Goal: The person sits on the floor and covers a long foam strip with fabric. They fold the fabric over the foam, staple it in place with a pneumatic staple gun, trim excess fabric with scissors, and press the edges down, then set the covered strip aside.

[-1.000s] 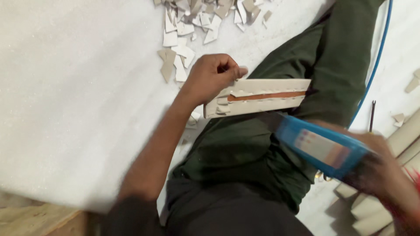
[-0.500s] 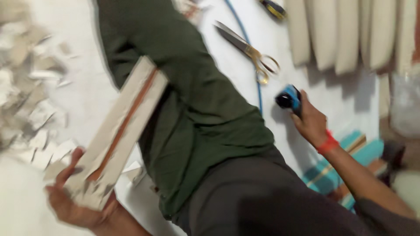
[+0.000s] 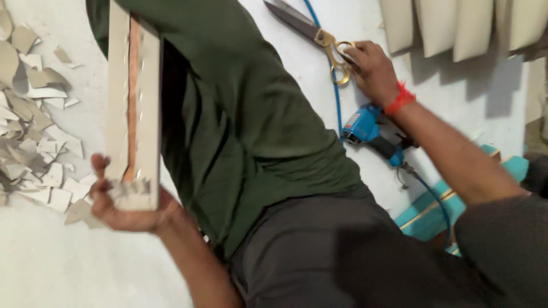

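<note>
White floor covering fills the frame, with pale offcut scraps (image 3: 34, 137) at the left edge. Your left hand (image 3: 123, 202) clamps the lower end of a long cream-covered panel with a wooden centre strip (image 3: 134, 108), upright at upper left. Your right hand (image 3: 371, 71) closes on the gold-handled shears (image 3: 319, 37) at top centre, just above the blue pneumatic stapler (image 3: 365, 128). Risk: the blades may snag the blue air hose (image 3: 337, 97) beneath them.

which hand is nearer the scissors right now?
Right. The right hand is on the gold handles of the scissors. The left hand is far off across the lap, gripping the end of a pale wooden strip.
</note>
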